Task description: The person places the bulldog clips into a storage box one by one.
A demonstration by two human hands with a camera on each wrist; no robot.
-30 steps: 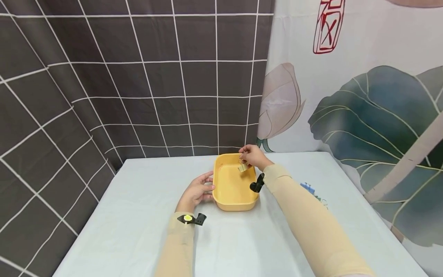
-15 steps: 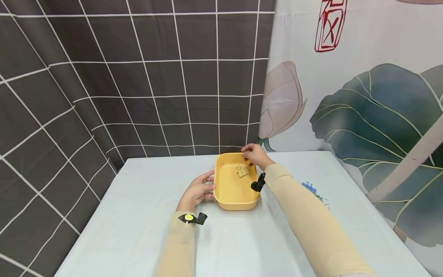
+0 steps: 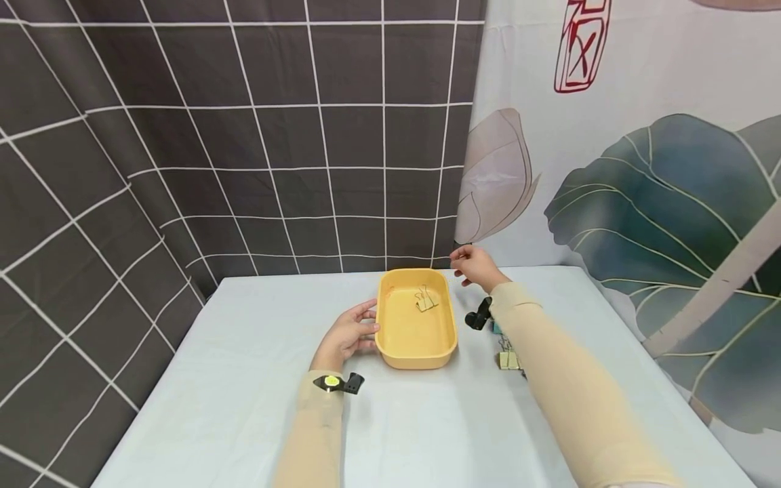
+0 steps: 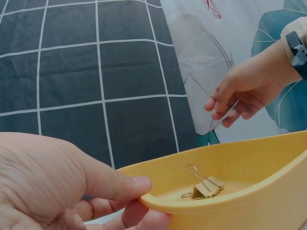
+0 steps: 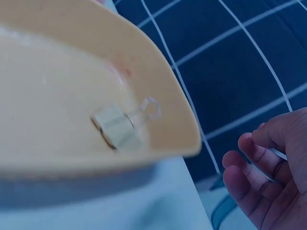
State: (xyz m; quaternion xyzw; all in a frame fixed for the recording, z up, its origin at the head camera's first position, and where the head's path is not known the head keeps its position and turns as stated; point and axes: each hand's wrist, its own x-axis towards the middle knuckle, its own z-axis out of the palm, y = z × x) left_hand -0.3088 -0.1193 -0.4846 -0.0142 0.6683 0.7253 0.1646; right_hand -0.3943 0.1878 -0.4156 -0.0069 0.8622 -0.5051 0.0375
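A yellow plastic tray (image 3: 416, 339) stands on the white table in the head view. My left hand (image 3: 349, 333) grips its left rim, thumb on top and fingers under the edge in the left wrist view. Inside the tray, near its far end, lies a yellow binder clip (image 3: 426, 303); its wire handles stick up in the left wrist view (image 4: 207, 188). Off the tray's far right corner hovers my right hand (image 3: 478, 266), its fingers loosely bent with nothing between them. In the right wrist view the fingers (image 5: 254, 177) hang beside the tray's end.
More binder clips lie on the table right of the tray: a yellow one (image 3: 509, 360) and a teal one (image 3: 496, 328), partly covered by my right sleeve. Grid-patterned cloth (image 3: 281, 135) hangs behind and to the left, and a floral cloth (image 3: 525, 61) at the right.
My right hand has let go of the yellow binder clip in the tray and moved right, out past the rim. Clips beside the tray now show. My left hand stays on the rim.
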